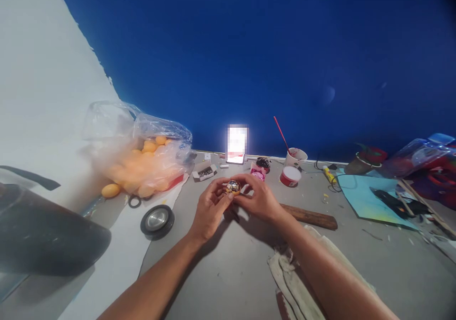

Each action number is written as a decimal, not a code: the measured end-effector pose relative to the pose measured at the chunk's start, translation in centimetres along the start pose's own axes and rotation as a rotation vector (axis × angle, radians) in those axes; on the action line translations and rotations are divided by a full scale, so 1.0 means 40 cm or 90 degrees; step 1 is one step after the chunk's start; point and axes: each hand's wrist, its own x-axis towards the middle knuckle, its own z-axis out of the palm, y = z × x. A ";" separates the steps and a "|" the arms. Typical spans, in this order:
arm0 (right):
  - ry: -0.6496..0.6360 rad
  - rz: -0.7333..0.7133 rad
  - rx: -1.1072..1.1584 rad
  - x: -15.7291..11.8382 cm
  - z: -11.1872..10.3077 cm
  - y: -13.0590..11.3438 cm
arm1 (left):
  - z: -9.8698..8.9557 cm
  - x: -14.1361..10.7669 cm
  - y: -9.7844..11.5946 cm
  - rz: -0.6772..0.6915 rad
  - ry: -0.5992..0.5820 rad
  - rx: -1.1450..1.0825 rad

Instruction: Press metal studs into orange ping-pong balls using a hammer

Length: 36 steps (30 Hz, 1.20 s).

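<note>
A small, shiny gold-coloured round piece (233, 187) is held over the middle of the table, between both hands. My left hand (211, 208) is closed on its left side, with the thumb at the lower edge. The fingers of my right hand (259, 199) curl round its right side and top. Its underside is hidden by the fingers. A dark, narrow shape shows just below the hands; I cannot make out what it is. Behind the hands lie a pink wrapper (258, 172) and a small open box of metal bits (204, 173).
At left are a bag of orange balls (142, 168), a black round disc with a metal centre (157, 221) and a large dark cylinder (46, 234). Rightward lie a wooden bar (309, 216), a cloth (295, 282), a paper cup (296, 156) and a blue sheet (359, 196). A lit phone (237, 144) stands behind.
</note>
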 end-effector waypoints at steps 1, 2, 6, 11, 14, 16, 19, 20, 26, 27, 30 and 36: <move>0.011 -0.020 -0.027 0.000 0.001 0.003 | 0.000 0.000 0.002 -0.003 -0.003 -0.002; 0.021 -0.040 -0.055 -0.001 0.002 0.005 | 0.000 0.000 0.003 -0.005 -0.005 -0.001; 0.030 -0.104 -0.134 -0.004 0.001 0.007 | -0.001 0.001 0.003 -0.032 -0.015 -0.001; -0.002 -0.131 -0.133 -0.007 -0.005 -0.003 | -0.001 0.003 -0.004 -0.023 0.009 -0.015; -0.016 -0.131 -0.110 -0.006 -0.007 -0.009 | 0.002 0.003 -0.002 0.017 0.024 0.017; -0.010 -0.136 -0.096 -0.005 -0.005 -0.011 | 0.005 0.001 -0.001 0.021 0.022 0.019; 0.022 -0.121 -0.075 -0.007 0.004 -0.010 | 0.008 -0.005 -0.001 0.009 0.002 0.001; 0.031 -0.103 -0.062 -0.008 0.008 -0.009 | 0.008 -0.006 -0.002 0.004 -0.006 -0.001; 0.032 -0.010 0.007 -0.016 0.021 -0.005 | 0.006 -0.007 0.000 -0.013 -0.013 -0.017; 0.029 -0.010 0.007 -0.017 0.021 -0.006 | 0.006 -0.007 0.001 -0.008 -0.005 -0.013; 0.018 -0.027 -0.002 -0.018 0.018 -0.009 | 0.008 -0.005 0.005 0.026 0.026 0.009; 0.032 -0.071 -0.049 -0.018 0.024 -0.006 | 0.015 -0.007 0.008 0.014 0.038 0.025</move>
